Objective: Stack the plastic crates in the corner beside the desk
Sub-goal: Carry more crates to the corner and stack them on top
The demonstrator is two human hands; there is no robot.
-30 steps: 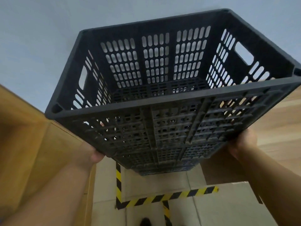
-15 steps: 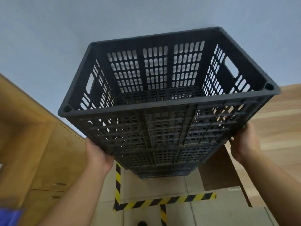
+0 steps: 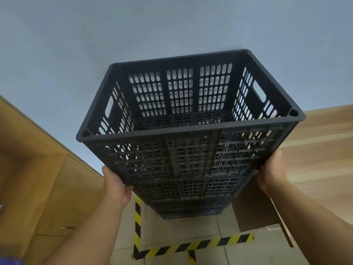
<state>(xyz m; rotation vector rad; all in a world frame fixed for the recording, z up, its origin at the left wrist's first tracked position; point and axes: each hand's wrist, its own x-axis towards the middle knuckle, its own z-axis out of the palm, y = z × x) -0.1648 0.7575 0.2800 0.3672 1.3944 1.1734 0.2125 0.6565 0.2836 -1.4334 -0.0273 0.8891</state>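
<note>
A plain pale blue-grey wall [image 3: 172, 25] fills the top. Light wooden cabinets [image 3: 47, 188] stand left, a wood-grain tabletop [image 3: 321, 142] right. Below, pale floor tiles [image 3: 257, 251] carry yellow-and-black striped hazard tape [image 3: 193, 245] in an L.

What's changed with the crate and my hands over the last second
The top black crate has moved away from the camera and sunk lower in view, so more of both forearms shows. The left hand and right hand have come into fuller view, still gripping the crate's lower side edges. Unchanged: the crates beneath it, the striped floor tape and the wooden desk to the right.
</note>
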